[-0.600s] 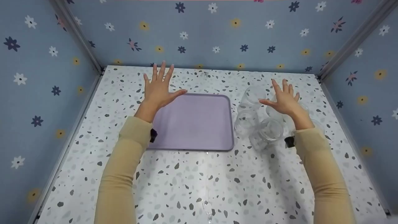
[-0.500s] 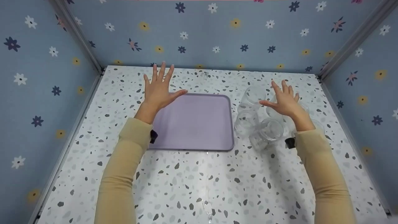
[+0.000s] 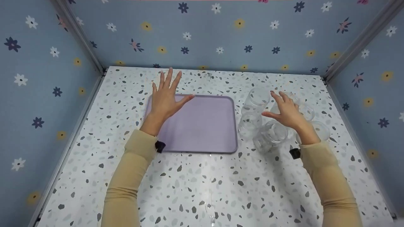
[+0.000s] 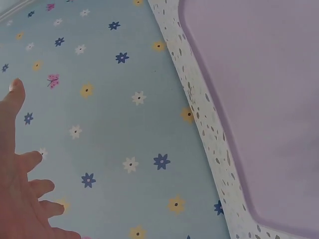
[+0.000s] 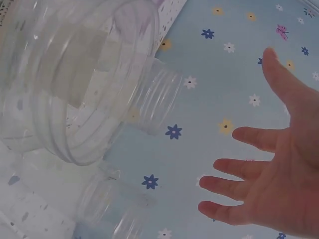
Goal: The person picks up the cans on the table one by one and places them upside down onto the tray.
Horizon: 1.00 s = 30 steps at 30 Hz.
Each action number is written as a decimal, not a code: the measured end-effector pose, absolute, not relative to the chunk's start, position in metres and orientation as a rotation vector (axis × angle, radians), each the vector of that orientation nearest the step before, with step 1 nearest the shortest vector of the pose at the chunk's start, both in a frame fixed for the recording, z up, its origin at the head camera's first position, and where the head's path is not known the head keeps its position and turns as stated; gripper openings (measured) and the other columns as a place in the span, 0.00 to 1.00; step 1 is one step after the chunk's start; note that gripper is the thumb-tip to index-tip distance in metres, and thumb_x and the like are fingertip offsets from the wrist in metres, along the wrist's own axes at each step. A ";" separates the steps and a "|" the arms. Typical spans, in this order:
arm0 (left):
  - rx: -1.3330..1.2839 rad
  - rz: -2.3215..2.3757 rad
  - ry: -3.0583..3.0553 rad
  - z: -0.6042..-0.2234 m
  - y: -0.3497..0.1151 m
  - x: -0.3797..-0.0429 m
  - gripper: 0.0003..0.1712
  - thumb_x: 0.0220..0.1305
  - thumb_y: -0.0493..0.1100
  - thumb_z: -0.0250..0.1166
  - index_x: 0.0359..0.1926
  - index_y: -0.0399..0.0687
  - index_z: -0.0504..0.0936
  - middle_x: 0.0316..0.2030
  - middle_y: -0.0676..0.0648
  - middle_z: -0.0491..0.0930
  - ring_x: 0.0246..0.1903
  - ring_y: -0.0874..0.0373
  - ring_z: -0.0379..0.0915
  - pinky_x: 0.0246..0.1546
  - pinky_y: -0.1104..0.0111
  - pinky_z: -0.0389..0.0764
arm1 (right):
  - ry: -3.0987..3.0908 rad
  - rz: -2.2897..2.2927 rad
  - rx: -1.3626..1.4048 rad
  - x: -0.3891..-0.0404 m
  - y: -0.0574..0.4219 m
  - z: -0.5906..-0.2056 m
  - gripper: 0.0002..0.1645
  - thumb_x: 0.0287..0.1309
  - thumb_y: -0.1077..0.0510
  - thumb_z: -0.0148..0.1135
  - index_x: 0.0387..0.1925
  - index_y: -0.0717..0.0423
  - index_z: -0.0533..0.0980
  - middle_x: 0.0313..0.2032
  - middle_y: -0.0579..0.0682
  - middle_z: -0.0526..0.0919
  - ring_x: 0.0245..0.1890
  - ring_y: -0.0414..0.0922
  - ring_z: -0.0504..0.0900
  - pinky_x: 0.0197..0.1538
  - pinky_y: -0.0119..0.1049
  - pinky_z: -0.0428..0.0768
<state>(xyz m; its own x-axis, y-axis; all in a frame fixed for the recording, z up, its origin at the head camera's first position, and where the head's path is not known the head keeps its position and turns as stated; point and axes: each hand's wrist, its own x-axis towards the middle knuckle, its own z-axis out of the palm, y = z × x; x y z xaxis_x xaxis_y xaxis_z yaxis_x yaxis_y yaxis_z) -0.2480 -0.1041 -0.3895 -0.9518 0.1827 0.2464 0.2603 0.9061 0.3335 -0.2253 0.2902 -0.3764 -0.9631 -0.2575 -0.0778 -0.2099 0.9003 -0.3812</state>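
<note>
My left hand [image 3: 164, 102] hovers over the left part of a purple tray [image 3: 202, 126], its fingers spread and nothing held. To the right of the tray stands a group of several clear jars, and my right hand [image 3: 288, 112] is above them with its thumb out and its fingers slightly bent, empty. One clear jar [image 3: 274, 134] is at the front of the group, another clear jar [image 3: 250, 123] beside the tray's edge. A large threaded jar mouth [image 5: 65, 144] fills the left of the right wrist view. My hand partly hides the jars beneath it.
The speckled white table [image 3: 195, 186] holds the tray and jars. Blue flower-patterned panels [image 3: 202, 31] enclose it at the back and both sides, with grey metal posts at the corners. Round clear rims [image 3: 318, 130] show near my right wrist.
Both hands have drawn back a little toward me, the left one also shifting slightly right. The right fingers have bent somewhat. Tray and jars have stayed in place.
</note>
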 end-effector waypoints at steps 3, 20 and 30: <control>-0.336 -0.623 -2.811 -0.397 -0.100 -0.244 0.50 0.50 0.77 0.42 0.69 0.59 0.42 0.68 0.49 0.35 0.65 0.53 0.22 0.59 0.45 0.38 | 2.930 -0.584 -0.394 -0.221 0.290 -0.380 0.52 0.51 0.36 0.55 0.66 0.61 0.46 0.63 0.69 0.43 0.60 0.69 0.45 0.53 0.69 0.42; -0.374 -0.926 -2.517 -0.434 -0.081 -0.224 0.41 0.57 0.64 0.53 0.65 0.45 0.58 0.64 0.42 0.55 0.64 0.47 0.44 0.60 0.53 0.49 | 2.872 -0.616 -0.477 -0.201 0.289 -0.404 0.46 0.52 0.44 0.59 0.64 0.64 0.53 0.61 0.70 0.49 0.59 0.68 0.50 0.51 0.67 0.52; -0.417 -1.033 -2.364 -0.453 -0.067 -0.213 0.36 0.57 0.57 0.57 0.59 0.37 0.66 0.57 0.40 0.65 0.59 0.49 0.56 0.58 0.58 0.57 | 2.852 -0.553 -0.413 -0.189 0.296 -0.415 0.43 0.51 0.47 0.61 0.61 0.68 0.57 0.60 0.72 0.50 0.57 0.70 0.52 0.50 0.64 0.58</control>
